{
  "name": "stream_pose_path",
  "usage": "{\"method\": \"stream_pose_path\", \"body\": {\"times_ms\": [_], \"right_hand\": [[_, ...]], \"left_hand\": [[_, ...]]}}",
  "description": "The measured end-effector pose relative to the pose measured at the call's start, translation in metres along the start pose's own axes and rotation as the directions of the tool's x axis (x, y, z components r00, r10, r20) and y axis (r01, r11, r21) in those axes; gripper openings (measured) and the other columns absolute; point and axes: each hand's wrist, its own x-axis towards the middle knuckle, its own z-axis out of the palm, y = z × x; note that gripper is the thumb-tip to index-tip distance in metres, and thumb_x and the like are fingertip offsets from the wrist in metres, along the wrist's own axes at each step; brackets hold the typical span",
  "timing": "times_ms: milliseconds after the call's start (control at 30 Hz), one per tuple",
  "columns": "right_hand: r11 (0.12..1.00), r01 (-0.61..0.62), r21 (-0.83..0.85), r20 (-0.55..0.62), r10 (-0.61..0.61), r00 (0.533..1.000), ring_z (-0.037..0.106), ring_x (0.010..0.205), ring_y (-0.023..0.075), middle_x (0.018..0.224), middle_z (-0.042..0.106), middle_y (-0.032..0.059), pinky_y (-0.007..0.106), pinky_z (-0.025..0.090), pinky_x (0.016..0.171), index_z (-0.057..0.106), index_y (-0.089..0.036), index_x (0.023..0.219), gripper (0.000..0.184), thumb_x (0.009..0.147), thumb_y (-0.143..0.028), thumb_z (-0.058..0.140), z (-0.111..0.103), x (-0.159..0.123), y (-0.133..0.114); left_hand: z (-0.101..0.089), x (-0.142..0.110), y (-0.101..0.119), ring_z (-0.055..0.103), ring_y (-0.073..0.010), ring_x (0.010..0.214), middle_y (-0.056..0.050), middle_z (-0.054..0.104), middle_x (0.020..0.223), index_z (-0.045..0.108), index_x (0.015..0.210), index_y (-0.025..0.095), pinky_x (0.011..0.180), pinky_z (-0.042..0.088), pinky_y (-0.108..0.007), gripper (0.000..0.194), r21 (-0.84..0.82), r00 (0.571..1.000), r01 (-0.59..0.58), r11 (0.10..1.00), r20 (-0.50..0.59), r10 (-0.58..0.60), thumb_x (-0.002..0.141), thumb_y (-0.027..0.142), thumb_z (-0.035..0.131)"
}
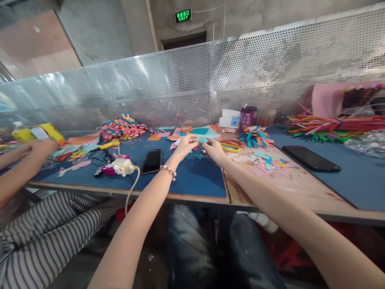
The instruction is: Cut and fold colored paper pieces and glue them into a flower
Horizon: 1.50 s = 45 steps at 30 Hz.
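Left hand (185, 147) and right hand (214, 151) meet, fingertips nearly closed, seemingly pinching opposite sides of a small pale-teal piece (201, 139) between them. A teal sheet (205, 131) lies just beyond the fingertips, coloured scraps (267, 159) to their right. A light, level pinch should help prevent creasing.

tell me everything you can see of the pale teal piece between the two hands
The pale teal piece is small, thin and sheet-like, perhaps foam or paper. The left hand and right hand hold it from either side, over the blue tabletop. Their grip hides part of its outline; whether it is folded cannot be told.
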Motion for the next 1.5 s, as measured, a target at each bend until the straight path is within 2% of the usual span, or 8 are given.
{"method": "stream_pose_path", "body": {"times_ms": [167,400,700,1000,1100,1267,1367,1500], "right_hand": [[0.998,0.019,0.061,-0.107,-0.013,0.994,0.047,0.050,0.0108,0.060,0.053,-0.0034,0.021,0.037,0.046,0.051,-0.020,0.076,0.014,0.074,-0.030,0.061,0.005,0.001,0.003],[0.995,0.034,0.093,-0.124,-0.022,0.992,0.050,0.054,0.0111,0.070,0.055,-0.0008,0.021,0.041,0.046,0.058,-0.018,0.081,0.019,0.078,-0.036,0.055,0.005,0.001,0.003],[0.984,0.175,-0.040,-0.160,-0.179,0.971,0.053,0.071,0.0167,0.074,0.059,0.0027,0.027,0.045,0.065,0.061,-0.017,0.080,0.016,0.076,-0.030,0.054,0.005,0.003,0.006],[0.952,0.260,-0.161,-0.166,-0.286,0.944,0.052,0.076,0.0183,0.078,0.059,0.0031,0.032,0.042,0.076,0.061,-0.016,0.079,0.015,0.074,-0.024,0.049,0.005,0.003,0.006],[0.954,0.256,-0.156,-0.144,-0.278,0.950,0.052,0.075,0.0181,0.079,0.059,0.0031,0.032,0.043,0.076,0.061,-0.016,0.080,0.015,0.074,-0.024,0.050,0.004,0.004,0.005],[0.979,0.203,-0.017,-0.069,-0.204,0.977,0.056,0.077,0.0183,0.083,0.063,0.0043,0.032,0.045,0.077,0.063,-0.015,0.085,0.022,0.077,-0.033,0.054,0.004,0.006,0.007],[0.966,0.252,-0.048,-0.091,-0.256,0.962,0.056,0.079,0.0186,0.085,0.063,0.0052,0.033,0.045,0.078,0.063,-0.014,0.091,0.026,0.077,-0.036,0.058,0.005,0.007,0.011],[0.926,0.355,-0.128,-0.092,-0.367,0.925,0.055,0.076,0.0177,0.083,0.061,0.0051,0.033,0.046,0.077,0.063,-0.015,0.091,0.025,0.082,-0.037,0.056,0.006,0.009,0.015]], "left_hand": [[0.003,-0.002,0.003,0.066,-0.0128,0.069,-0.005,0.068,0.081,0.058,0.099,0.013,0.076,0.053,-0.031,0.024,-0.098,0.998,0.051,0.994,-0.015,-0.053,0.075,0.011,0.064],[0.008,-0.001,-0.001,0.067,-0.0141,0.075,-0.005,0.065,0.087,0.054,0.098,0.013,0.081,0.054,-0.035,0.027,-0.184,0.995,0.084,0.979,-0.030,-0.091,0.074,0.006,0.064],[0.009,-0.003,0.002,0.068,-0.0158,0.078,-0.009,0.068,0.092,0.052,0.104,0.012,0.085,0.054,-0.039,0.034,-0.261,0.995,0.094,0.961,0.006,-0.096,0.074,0.009,0.068],[0.008,-0.008,0.012,0.068,-0.0170,0.076,-0.010,0.070,0.090,0.059,0.106,0.011,0.078,0.054,-0.036,0.031,-0.176,0.987,0.139,0.974,0.101,-0.122,0.076,0.012,0.066],[0.007,-0.007,0.011,0.067,-0.0163,0.074,-0.010,0.070,0.090,0.060,0.106,0.012,0.074,0.054,-0.033,0.033,-0.163,0.990,0.127,0.978,0.077,-0.116,0.074,0.013,0.068],[0.004,-0.004,0.008,0.067,-0.0145,0.073,-0.009,0.070,0.091,0.058,0.105,0.012,0.074,0.053,-0.031,0.034,-0.241,0.993,0.105,0.965,-0.033,-0.116,0.074,0.014,0.071],[0.001,-0.002,0.007,0.068,-0.0155,0.073,-0.009,0.070,0.089,0.058,0.103,0.013,0.073,0.053,-0.031,0.036,-0.284,0.987,0.114,0.952,-0.077,-0.141,0.071,0.013,0.073],[0.000,0.000,0.004,0.067,-0.0158,0.073,-0.009,0.070,0.088,0.062,0.098,0.013,0.072,0.052,-0.031,0.028,-0.271,0.992,0.104,0.957,-0.038,-0.119,0.072,0.016,0.072]]}}
